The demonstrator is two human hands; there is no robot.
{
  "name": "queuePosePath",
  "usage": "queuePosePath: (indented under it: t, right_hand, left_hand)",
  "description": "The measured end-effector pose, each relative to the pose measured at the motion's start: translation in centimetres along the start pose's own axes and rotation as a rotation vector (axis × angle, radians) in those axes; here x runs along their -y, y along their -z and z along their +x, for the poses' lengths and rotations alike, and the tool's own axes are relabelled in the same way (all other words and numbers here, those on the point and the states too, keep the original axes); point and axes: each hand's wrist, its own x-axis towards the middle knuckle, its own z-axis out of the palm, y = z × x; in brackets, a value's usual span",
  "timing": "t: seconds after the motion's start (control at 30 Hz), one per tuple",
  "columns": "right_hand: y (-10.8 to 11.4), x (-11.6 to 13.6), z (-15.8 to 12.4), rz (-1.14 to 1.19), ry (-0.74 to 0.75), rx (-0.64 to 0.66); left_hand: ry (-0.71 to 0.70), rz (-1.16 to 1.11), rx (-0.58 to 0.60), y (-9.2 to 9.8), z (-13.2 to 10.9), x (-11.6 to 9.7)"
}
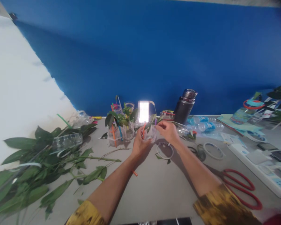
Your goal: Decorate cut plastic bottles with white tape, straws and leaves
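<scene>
- Evidently, the left hand (140, 143) is wrapped around the left side of a small clear plastic cup (150, 135), thumb along its near side.
- The right hand (167, 130) comes in from the other side, thumb and index fingertip drawn together beside a short purple straw (155, 121) at the cup's rim; whether they pinch it, I cannot tell.
- An orange straw (144, 128) and some green leaves also stand at the cup, which is near the far edge of the plain grey tabletop (159, 193).
- Both forearms reach forward and inward, with yellow-and-dark patterned sleeves (86, 214) at the elbows.
- Just left of the cup stand more clear containers (128, 132) with leafy sprigs and coloured straws; just nearer the right hand lies a pale ring of tubing (165, 158).
- Behind the right hand, a dark steel-capped flask (184, 109) leans by the wall; clear bottles (209, 126) beside it wear light-blue labels, their writing too small to read.
- Farther right are red-handled scissors (239, 180) and a white power strip (242, 157).
- Broad green leaves (21, 143) heap over the left side.
- A deep-blue wall (142, 47) closes the back, meeting a white surface (18, 78) at left.
</scene>
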Motion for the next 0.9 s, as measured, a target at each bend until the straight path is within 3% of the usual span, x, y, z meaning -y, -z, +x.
queuePosePath:
  t: [0.6, 0.9]
  right_hand:
    - [0.6, -0.4, 0.4, 0.060, 0.038, -0.008]
    - [0.8, -0.4, 0.0, -0.187, 0.146, 0.030]
  left_hand:
    - [0.071, 0.018, -0.033, -0.1, -0.2, -1.4]
    - [0.079, -0.034, -0.051, -0.3, -0.4, -1.7]
